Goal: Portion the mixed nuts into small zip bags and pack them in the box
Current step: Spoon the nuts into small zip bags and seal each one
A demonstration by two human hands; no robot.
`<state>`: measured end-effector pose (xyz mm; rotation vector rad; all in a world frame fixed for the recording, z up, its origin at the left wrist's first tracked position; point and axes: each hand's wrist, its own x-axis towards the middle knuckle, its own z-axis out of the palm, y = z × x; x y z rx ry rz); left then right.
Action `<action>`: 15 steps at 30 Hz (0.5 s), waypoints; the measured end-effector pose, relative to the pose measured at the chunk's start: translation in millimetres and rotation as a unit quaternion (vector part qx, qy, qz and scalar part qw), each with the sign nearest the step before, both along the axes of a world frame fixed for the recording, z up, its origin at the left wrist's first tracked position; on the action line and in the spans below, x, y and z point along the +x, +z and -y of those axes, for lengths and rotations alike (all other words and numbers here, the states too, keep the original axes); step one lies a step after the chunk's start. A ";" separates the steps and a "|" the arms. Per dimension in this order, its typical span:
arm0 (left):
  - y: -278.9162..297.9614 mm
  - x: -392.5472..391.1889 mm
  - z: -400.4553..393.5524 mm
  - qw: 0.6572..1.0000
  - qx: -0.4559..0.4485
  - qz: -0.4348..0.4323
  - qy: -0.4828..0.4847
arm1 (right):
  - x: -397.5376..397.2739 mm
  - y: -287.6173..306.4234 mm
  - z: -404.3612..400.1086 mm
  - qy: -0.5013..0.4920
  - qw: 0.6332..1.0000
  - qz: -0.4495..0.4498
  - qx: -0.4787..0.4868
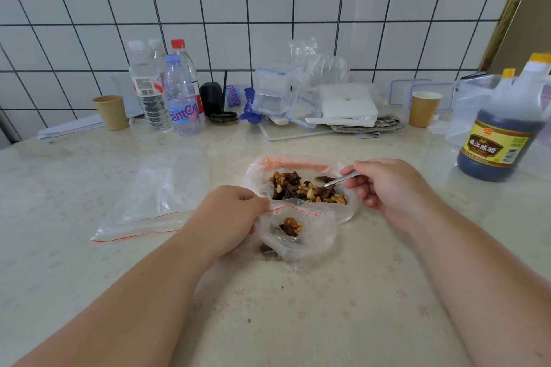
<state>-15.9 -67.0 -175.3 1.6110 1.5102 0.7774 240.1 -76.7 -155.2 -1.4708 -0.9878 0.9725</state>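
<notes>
Brown mixed nuts [307, 189] lie heaped in a large clear bag [348, 211] at mid-counter [298, 322]. Touching its near edge, a small zip bag [316, 235] holds a few nuts; the left hand [235, 211] pinches its red-lined mouth open. The right hand [387, 185] grips metal tongs [343, 179], tips pressed on one dark piece. Spare zip bags [158, 197] lie left; a vinegar bottle [504, 131] stands far right.

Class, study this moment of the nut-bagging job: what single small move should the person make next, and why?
Probably carry the piece held in the tweezers over into the small zip bag. The right hand grips the tweezers over the mixed nuts in the big bag, while the left hand holds the small bag's mouth open, and it holds only a few nuts so far.
</notes>
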 end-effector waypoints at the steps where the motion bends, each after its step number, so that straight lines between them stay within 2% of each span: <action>1: 0.1 -0.1 -0.1 1.000 0.001 -0.001 0.001 | -0.7 0.1 -0.4 -0.004 1.000 -0.008 -0.005; 7: 0.0 -0.6 -0.1 1.000 0.002 -0.001 0.001 | 3.6 0.2 -4.7 -0.056 0.990 -0.126 -0.025; 15: 0.3 -0.5 -0.7 1.000 -0.007 0.009 0.003 | 4.5 8.2 -1.4 -0.025 0.978 -0.207 0.023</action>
